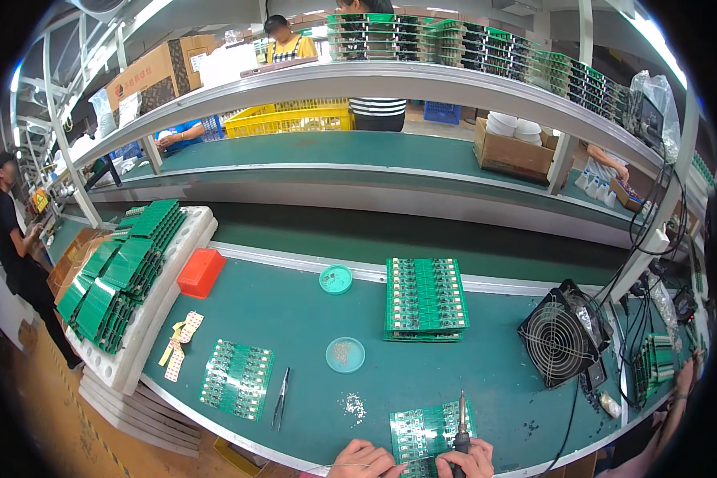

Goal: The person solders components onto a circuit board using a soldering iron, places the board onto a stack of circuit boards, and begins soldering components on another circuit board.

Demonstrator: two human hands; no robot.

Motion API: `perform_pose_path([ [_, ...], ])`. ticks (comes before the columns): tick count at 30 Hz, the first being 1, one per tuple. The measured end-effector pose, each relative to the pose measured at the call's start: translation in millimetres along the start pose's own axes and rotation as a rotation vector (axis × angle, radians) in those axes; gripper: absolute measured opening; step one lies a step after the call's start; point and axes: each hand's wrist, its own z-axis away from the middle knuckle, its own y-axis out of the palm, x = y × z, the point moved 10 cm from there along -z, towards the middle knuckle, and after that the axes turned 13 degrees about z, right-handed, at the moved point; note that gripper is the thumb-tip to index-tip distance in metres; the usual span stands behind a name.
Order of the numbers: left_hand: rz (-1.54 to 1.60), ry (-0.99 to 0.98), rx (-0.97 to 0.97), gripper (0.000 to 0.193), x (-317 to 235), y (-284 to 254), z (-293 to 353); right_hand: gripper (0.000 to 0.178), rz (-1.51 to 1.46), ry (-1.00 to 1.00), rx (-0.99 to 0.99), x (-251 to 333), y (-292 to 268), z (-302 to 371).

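Note:
My right hand (472, 459) grips a soldering iron (462, 434) with its tip pointing up and away, over a green circuit board (419, 430) at the table's near edge. At that board's lower left corner is my left hand (363, 460), its fingers curled round a thin solder wire (327, 465) that runs across toward the right hand. Just beyond the left hand lies a scatter of small white parts (354, 408). Farther left are a pair of tweezers (281, 400) and another green circuit board (237, 380).
Two round dishes (345, 365) and a stack of circuit boards (426, 301) stand mid-table. A black fan (556, 334) with cables is on the right. At left are a red box (201, 272) and a white foam tray (203, 227) loaded with boards. A shelf rail (422, 77) crosses overhead; people work nearby.

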Motion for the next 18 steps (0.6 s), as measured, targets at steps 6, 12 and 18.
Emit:
perform_pose_path([
  [6, -0.023, -0.003, 0.003, 0.024, 0.7, 2.2, 1.6, 0.019, 0.008, 0.018, 0.002, -3.5, 1.0, 1.7],
  [12, -0.028, 0.003, -0.007, 0.024, 0.5, 2.3, 1.3, 0.017, -0.002, 0.027, -0.021, -4.6, 0.1, 1.8],
  [18, -0.044, 0.014, -0.022, 0.023, 2.2, 2.5, 3.9, 0.017, -0.004, 0.015, -0.037, -3.4, -0.9, 1.1],
])
